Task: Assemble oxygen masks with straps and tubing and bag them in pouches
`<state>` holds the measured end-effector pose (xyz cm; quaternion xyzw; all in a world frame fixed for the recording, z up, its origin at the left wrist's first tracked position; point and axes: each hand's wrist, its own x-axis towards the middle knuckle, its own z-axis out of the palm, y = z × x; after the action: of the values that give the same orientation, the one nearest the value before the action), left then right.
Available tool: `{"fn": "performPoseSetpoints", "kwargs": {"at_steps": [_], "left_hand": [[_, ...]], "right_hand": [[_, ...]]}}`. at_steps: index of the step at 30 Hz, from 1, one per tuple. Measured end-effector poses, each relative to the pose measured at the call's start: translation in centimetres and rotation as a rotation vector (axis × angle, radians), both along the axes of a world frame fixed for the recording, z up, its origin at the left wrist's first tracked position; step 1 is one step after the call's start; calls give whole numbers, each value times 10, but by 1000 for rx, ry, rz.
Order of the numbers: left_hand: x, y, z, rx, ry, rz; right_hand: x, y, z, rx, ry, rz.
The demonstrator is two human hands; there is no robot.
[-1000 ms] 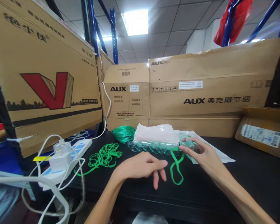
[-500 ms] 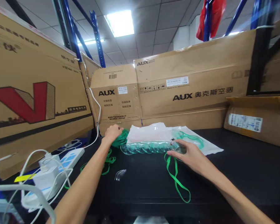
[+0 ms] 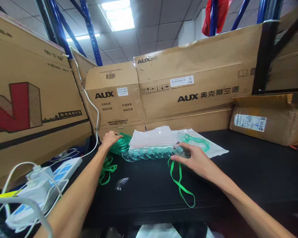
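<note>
My right hand (image 3: 193,157) grips a clear plastic face mask (image 3: 186,152) between thumb and fingers, at the right end of the row. A green elastic strap (image 3: 180,185) hangs below it in a loop on the black table. A row of nested clear masks (image 3: 149,152) extends leftward from there. At the row's left end, my left hand (image 3: 110,138) is closed at a coil of green tubing (image 3: 123,143), its fingertips partly hidden. More green straps (image 3: 108,170) lie loose by my left forearm. Several thin metal strips (image 3: 121,182) rest on the table between my arms.
White plastic bags (image 3: 151,137) lie behind the masks, one with green tubing inside. A power strip (image 3: 67,168) with white cables is on the left. Large cardboard boxes (image 3: 188,89) wall the back, and a smaller carton (image 3: 270,119) stands at right.
The camera view has shifted, so everything appears further left and slightly higher. Both hands stay at about the same places beside the tubing and the mask row.
</note>
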<state>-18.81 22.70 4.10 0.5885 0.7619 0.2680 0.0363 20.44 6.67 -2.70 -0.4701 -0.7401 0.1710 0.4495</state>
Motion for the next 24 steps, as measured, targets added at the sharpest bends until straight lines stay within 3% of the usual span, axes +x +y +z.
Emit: {"fn": "performPoseSetpoints", "kwargs": {"at_steps": [6,13,17,24], "left_hand": [[-14,-5,8,103,-266,-3],[-20,-4,0,182,-601,-72],[-21,-2,3,293,-677,-111],[-25,2,22,511,-676,-112]], "right_hand": [[-1,0,1,-4,-4,6],[-1,-1,2,-9,0,19],[-1,-2,3,-15,2,16],[-2,-2,2,-6,7,28]]}}
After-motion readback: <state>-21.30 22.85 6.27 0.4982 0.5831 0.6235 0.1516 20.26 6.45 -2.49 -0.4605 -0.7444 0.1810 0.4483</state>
